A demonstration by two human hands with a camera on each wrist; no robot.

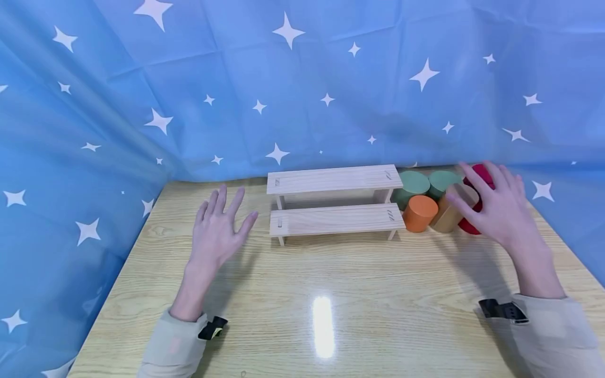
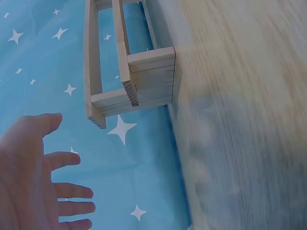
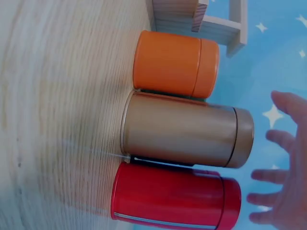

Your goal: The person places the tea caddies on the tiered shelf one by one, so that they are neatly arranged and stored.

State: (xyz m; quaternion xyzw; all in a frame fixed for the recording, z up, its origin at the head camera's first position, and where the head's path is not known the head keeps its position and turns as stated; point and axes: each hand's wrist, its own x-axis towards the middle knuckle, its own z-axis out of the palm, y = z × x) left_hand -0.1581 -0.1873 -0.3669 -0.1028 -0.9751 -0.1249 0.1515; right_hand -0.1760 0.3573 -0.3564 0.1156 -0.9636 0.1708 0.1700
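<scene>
"What does the right grip (image 1: 503, 212) have hold of?"

"Nothing. The bare hand hovers wide open, fingers spread, near a golden-brown, lidded cylindrical canister (image 3: 184, 128) and a glossy red, lidded cylindrical canister (image 3: 168, 196), the latter partly hidden by the hand in the head view."

"And the left grip (image 1: 217, 233)?"

"Also bare and holding nothing, fingers extended and thumb apart, above the tabletop (image 1: 378, 294), to the left of a pale wooden two-tier stand (image 1: 335, 181)."

"Where are the canisters?"

"Upright in a cluster at the stand's right end. A shorter orange, lidded cylinder (image 3: 168, 64) stands in front, just beside the golden-brown one; the red is on the golden-brown one's other side. Two muted-green round canisters (image 1: 412, 184) stand behind."

"And farther out?"

"Pale long sleeves (image 1: 175, 344) cover both forearms, with a dark strap (image 1: 503, 311) at the right wrist. A blue fabric backdrop (image 1: 236, 63), printed with white four-pointed stars, hangs behind and to both sides of the wood-grain tabletop."
</scene>
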